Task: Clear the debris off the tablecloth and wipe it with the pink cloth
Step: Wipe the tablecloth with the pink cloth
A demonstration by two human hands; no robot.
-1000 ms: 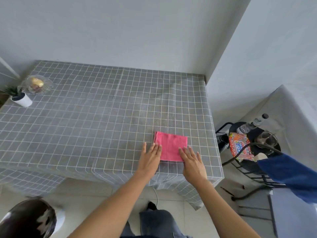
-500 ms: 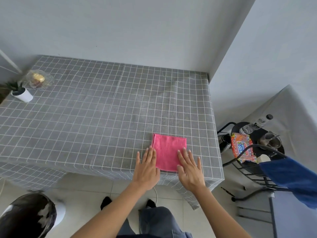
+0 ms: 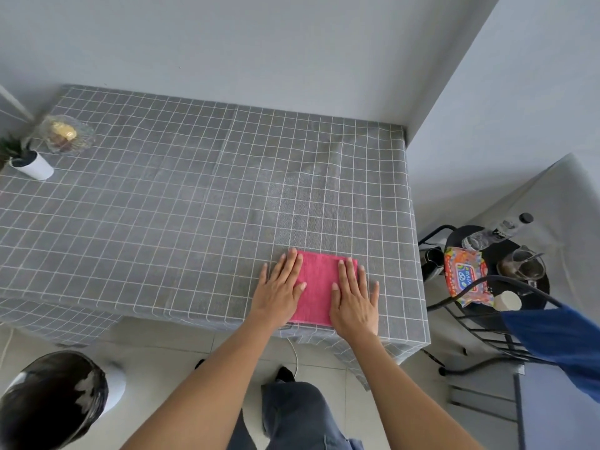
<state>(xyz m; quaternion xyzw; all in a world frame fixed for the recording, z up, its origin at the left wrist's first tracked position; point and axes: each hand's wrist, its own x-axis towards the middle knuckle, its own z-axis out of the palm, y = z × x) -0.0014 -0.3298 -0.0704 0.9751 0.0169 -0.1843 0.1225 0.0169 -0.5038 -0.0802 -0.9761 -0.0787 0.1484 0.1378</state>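
Note:
A folded pink cloth [image 3: 316,284] lies flat on the grey checked tablecloth [image 3: 181,206] near the front right edge of the table. My left hand [image 3: 280,289] rests flat over the cloth's left edge, fingers spread. My right hand [image 3: 354,295] lies flat over its right edge, fingers apart. Both palms press down on it; neither hand grips it. No loose debris shows on the tablecloth.
A glass bowl [image 3: 66,134] with something yellow inside and a small white plant pot [image 3: 34,165] stand at the far left. A black-lined bin [image 3: 52,397] is on the floor at lower left. At the right is a black side table [image 3: 526,280] with a wipes pack [image 3: 466,276], glasses and a bottle.
Both hands have slid forward from the near edge of the cloth onto its left and right sides. The cloth stays in the same place.

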